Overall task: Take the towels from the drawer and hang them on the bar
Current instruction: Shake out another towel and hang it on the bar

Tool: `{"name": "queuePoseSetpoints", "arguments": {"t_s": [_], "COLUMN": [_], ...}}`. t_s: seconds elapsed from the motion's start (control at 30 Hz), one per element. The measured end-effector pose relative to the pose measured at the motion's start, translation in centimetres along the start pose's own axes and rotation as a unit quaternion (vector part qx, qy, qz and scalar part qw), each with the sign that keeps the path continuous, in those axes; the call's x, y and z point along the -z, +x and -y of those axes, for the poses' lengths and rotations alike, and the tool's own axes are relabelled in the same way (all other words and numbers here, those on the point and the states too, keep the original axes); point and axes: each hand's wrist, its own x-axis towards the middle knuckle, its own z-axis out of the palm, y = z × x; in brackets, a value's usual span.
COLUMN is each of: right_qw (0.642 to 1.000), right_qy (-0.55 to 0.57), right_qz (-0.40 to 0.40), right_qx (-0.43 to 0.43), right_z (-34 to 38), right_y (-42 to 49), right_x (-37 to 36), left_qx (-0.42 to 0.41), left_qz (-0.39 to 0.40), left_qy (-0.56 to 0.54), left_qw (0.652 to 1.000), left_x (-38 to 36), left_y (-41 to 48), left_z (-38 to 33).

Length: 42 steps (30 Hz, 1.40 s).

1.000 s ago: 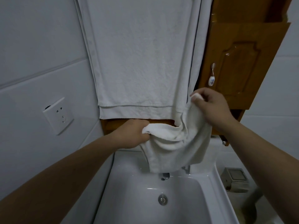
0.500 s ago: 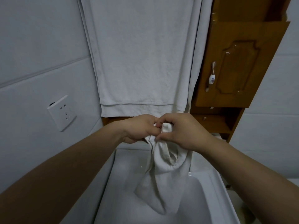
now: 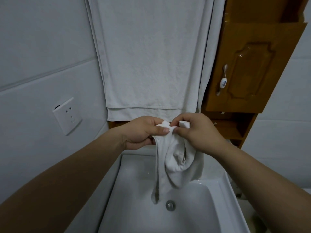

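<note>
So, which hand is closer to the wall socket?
Left. The left hand holds the small towel to the right of the socket; the right hand is farther right, past it.

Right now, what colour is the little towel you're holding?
White. The small towel shows best in the head view, the only view here.

The light is dim and soft; small glare spots lie on the sink rim, and straight lines bend near the edges.
</note>
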Motion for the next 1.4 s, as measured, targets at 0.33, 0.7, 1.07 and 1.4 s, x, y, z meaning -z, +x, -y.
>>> {"name": "queuePoseSetpoints", "arguments": {"t_s": [0.33, 0.7, 1.07, 1.4], "right_qw": [0.978, 0.992, 0.980, 0.976], "right_qy": [0.197, 0.115, -0.016, 0.011], "right_qz": [-0.037, 0.034, 0.132, 0.157], "right_qx": [-0.065, -0.029, -0.149, -0.153], "right_z": [-1.1, -0.4, 0.0, -0.1], "right_y": [-0.1, 0.5, 1.3, 1.0], "right_x": [0.5, 0.3, 0.0, 0.2], "left_qx": [-0.045, -0.052, 0.000, 0.012], "left_qz": [-0.104, -0.157, -0.089, -0.107], "left_qy": [-0.176, 0.101, 0.034, -0.048], "left_qw": [0.978, 0.981, 0.995, 0.993], "left_x": [-0.6, -2.8, -2.5, -2.1], "left_y": [0.6, 0.6, 0.4, 0.0], "left_z": [1.7, 2.2, 3.5, 3.5]}}
